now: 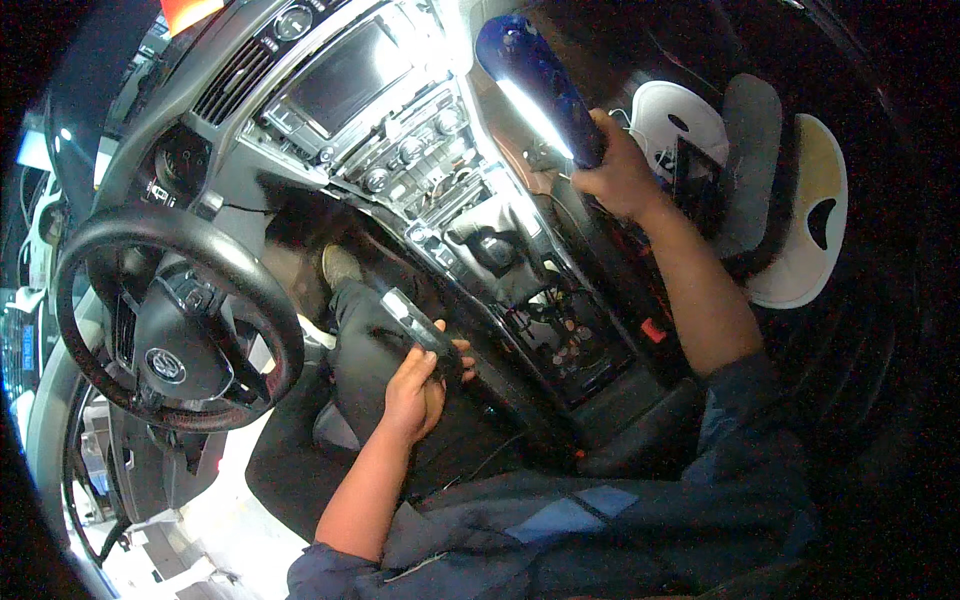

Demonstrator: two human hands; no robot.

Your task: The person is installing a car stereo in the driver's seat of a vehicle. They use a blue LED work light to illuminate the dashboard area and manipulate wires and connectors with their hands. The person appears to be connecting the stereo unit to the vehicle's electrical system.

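My right hand (628,175), arm stretched forward over the passenger side, is wrapped round the lower end of a long blue work light (525,75) with a bright white strip. Its upper end is beside the centre dashboard, where strong glare falls near the screen (350,80). Over my lap, my left hand (418,395) is closed round a dark-handled tool with a shiny silver-white end (405,315); its exact kind does not show. Between the two hands lies the centre console, with the gear lever (490,250) and an opened section (560,335) exposing wires and parts.
The steering wheel (165,232) stands at the left. Dashboard controls (410,150) run below the screen. On the passenger side lie white-edged, curved pads (810,220) and a grey pad (750,170). A red buckle (652,330) sits beside the console.
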